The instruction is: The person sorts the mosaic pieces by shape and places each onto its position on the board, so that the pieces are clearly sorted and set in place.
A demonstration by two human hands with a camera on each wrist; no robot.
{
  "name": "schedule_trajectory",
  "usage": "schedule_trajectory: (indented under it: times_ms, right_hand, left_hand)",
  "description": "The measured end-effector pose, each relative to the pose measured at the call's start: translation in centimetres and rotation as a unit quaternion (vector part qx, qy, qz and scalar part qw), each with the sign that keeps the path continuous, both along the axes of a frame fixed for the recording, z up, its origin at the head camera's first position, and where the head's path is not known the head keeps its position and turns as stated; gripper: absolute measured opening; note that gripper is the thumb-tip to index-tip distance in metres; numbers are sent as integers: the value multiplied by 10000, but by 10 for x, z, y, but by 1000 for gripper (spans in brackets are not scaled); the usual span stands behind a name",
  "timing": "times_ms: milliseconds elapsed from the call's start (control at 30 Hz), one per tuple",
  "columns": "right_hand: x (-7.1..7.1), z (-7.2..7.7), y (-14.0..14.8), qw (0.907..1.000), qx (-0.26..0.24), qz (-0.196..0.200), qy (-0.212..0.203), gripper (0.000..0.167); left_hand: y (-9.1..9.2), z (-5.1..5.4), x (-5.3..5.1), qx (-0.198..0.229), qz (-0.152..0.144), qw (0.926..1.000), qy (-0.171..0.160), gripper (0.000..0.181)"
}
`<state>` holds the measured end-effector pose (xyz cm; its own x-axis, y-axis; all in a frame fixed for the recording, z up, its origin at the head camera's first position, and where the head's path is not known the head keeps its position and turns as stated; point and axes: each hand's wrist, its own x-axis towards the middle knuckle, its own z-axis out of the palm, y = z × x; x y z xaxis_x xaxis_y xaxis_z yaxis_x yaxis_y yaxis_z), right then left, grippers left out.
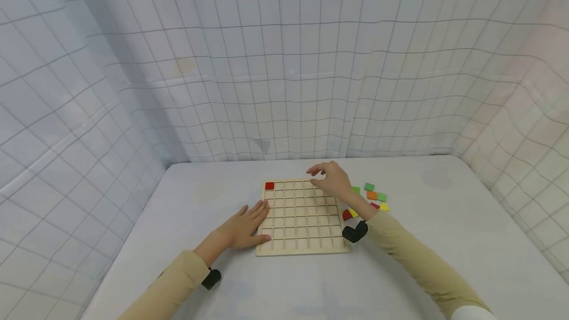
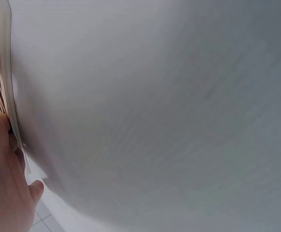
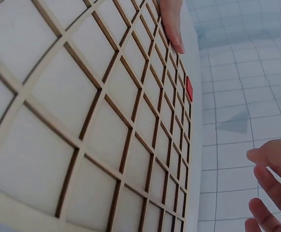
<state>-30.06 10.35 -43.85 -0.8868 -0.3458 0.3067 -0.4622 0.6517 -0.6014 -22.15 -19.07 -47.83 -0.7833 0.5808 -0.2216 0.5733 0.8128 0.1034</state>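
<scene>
A wooden grid board (image 1: 302, 251) lies flat on the table, its square cells divided by thin strips. One red square tile (image 1: 269, 186) sits in the far left corner cell; the right wrist view shows this red tile (image 3: 189, 89) too. My left hand (image 1: 242, 227) rests on the board's left edge, fingers extended and thumb spread apart. Over the board's far right part hovers my right hand (image 1: 332, 180), its fingers loosely bent. In the right wrist view, thumb and fingers of the right hand (image 3: 275, 186) stand apart with nothing visible between them.
Right of the board lie several loose pieces, among them a green tile (image 1: 369, 186), an orange tile (image 1: 371, 195), a yellow piece (image 1: 385, 207) and a red piece (image 1: 347, 215). My right forearm partly covers them. A gridded white curtain (image 1: 284, 88) encloses the white table (image 1: 444, 226).
</scene>
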Motion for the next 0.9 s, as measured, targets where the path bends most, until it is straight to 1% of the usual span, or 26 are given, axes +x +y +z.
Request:
schedule_trajectory:
  times_ms: [200, 500, 633, 767, 900]
  right_hand:
    - [2, -1, 19, 9999, -11, -135, -80, 23]
    - [1, -11, 49, 9993, 23, -355, 96, 21]
    - [4, -9, 63, 9989, 19, -476, 46, 22]
    - [6, -11, 77, 9984, 41, -565, 55, 23]
    - [9, -15, 92, 9975, 105, -702, -38, 24]
  left_hand:
    - [-1, 0, 0, 87, -17, 10000, 17, 88]
    - [0, 0, 1, 72, 24, 10000, 0, 88]
    - [1, 0, 0, 114, 28, 9999, -25, 87]
    - [1, 0, 0, 176, 28, 9998, -15, 87]
    - [1, 1, 1, 187, 0, 9998, 26, 86]
